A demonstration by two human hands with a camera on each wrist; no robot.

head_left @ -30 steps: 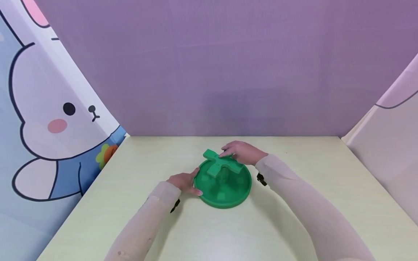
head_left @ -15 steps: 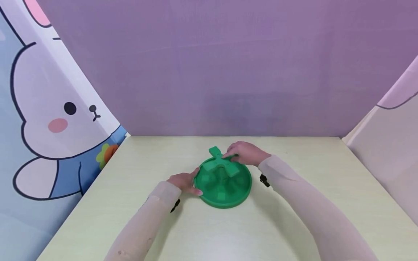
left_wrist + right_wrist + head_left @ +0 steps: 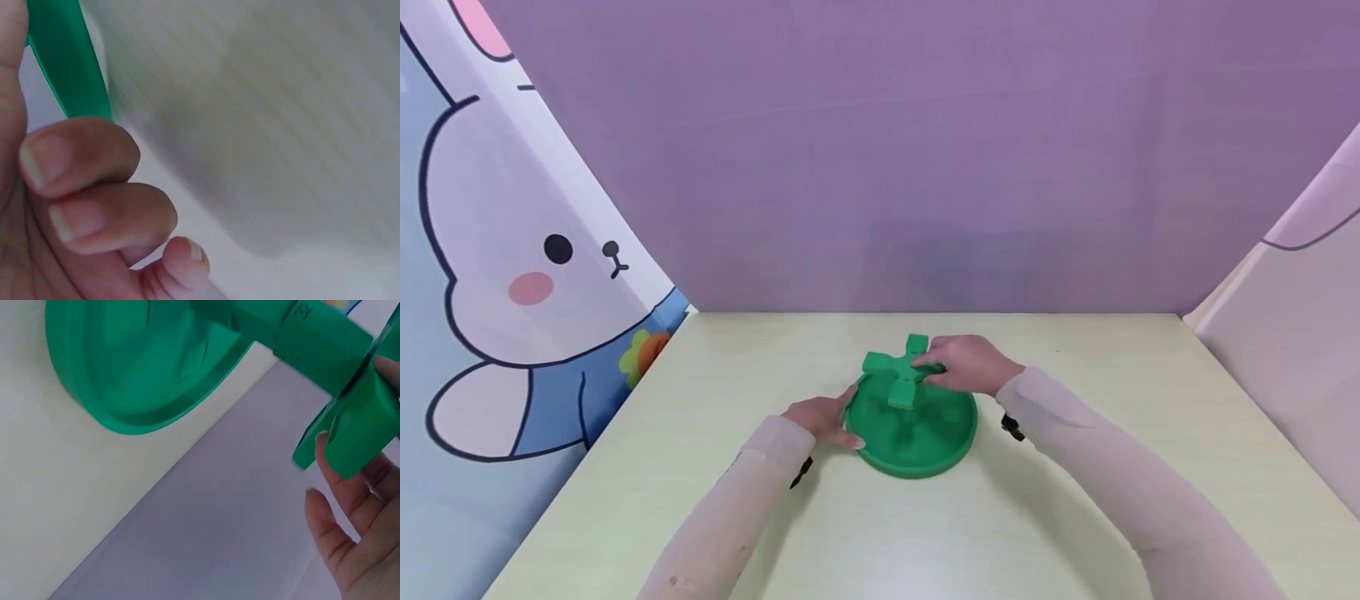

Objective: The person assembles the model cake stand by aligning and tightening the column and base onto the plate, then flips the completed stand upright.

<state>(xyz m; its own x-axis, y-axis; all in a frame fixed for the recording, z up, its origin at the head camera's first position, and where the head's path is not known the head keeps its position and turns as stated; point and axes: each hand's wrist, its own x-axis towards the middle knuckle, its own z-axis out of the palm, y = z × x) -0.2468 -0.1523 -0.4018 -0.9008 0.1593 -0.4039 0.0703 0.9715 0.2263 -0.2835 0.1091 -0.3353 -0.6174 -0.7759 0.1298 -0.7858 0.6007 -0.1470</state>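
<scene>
A green round dish-like base (image 3: 917,454) with a raised rim stands on the table, and a thick green post (image 3: 325,347) rises from it. On top of the post sits a green cross-shaped piece (image 3: 904,367) with flat, wide-ended arms. My left hand (image 3: 823,419) grips the base's left rim, thumb at the near side; in the left wrist view its other fingers (image 3: 94,156) are curled beside the green edge. My right hand (image 3: 970,364) pinches one arm of the cross, which its fingers partly hide. In the right wrist view that arm (image 3: 362,425) lies between thumb and fingers.
The pale wooden table (image 3: 737,358) ends at a purple cloth wall (image 3: 880,167) behind the green thing. A cloth printed with a cartoon rabbit (image 3: 512,250) hangs at the left, and a pale cloth (image 3: 1292,350) at the right.
The cross has turned clockwise, seen from above, with my right hand on it. That hand has shifted slightly right and nearer. My left hand and the base have stayed in place.
</scene>
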